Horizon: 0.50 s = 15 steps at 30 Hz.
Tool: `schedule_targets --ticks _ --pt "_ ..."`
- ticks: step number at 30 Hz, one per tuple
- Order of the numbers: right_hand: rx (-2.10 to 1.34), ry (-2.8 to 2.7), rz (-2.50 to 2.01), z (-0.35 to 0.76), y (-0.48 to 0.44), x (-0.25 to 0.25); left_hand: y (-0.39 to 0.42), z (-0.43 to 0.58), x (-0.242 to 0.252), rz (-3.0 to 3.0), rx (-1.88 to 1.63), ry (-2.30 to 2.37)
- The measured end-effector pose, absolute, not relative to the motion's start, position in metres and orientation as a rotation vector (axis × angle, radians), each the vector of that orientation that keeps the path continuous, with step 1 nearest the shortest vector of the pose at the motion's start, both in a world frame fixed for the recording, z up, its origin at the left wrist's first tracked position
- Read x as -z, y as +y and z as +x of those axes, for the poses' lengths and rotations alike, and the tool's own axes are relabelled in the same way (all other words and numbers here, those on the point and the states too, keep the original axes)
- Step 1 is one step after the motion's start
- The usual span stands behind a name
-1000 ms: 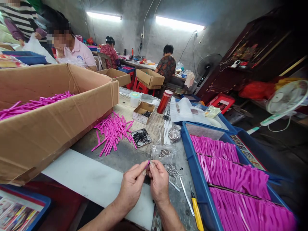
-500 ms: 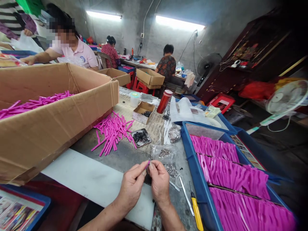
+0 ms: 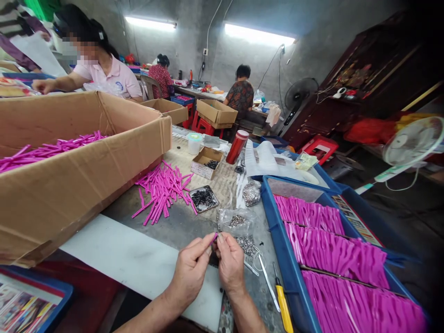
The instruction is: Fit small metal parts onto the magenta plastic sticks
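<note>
Both sets of fingers are closed to a narrow pinch at the lower middle of the frame: the left hand and the right hand meet tip to tip around a small magenta piece, its end peeping out between them. The step in hand looks like close fingertip work on that piece (whether a fitting is in there too, I cannot tell). The next move seems to call for a steady grip on the left and a fine, controlled press or turn on the right.

Under the wrists lies a smooth, milky-white sheet. At lower right, a screwdriver with a glossy yellow handle rests beside a blue plastic crate, packed with flat, wavy-edged magenta strips in rows. Just beyond the hands, a crinkled clear bag holds shiny metal bits.

Further up the grey, scuffed table, a shallow tray carries tiny black parts; left of it spreads a loose heap of slim magenta sticks. A creased cardboard box fills the left, and beyond the tray stand a small carton and a shiny red tumbler.
</note>
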State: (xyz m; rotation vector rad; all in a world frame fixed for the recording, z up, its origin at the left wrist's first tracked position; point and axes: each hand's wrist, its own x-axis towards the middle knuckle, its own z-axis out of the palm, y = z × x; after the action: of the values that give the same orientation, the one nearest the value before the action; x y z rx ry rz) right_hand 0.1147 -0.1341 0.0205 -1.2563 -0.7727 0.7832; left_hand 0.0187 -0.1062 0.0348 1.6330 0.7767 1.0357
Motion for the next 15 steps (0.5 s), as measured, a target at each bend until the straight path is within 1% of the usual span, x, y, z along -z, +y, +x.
schedule_targets --ticks 15 --pt "-0.743 -0.744 -1.299 0.1159 -0.1323 -0.0197 -0.1059 0.0177 -0.0346 1.616 -0.985 0.797"
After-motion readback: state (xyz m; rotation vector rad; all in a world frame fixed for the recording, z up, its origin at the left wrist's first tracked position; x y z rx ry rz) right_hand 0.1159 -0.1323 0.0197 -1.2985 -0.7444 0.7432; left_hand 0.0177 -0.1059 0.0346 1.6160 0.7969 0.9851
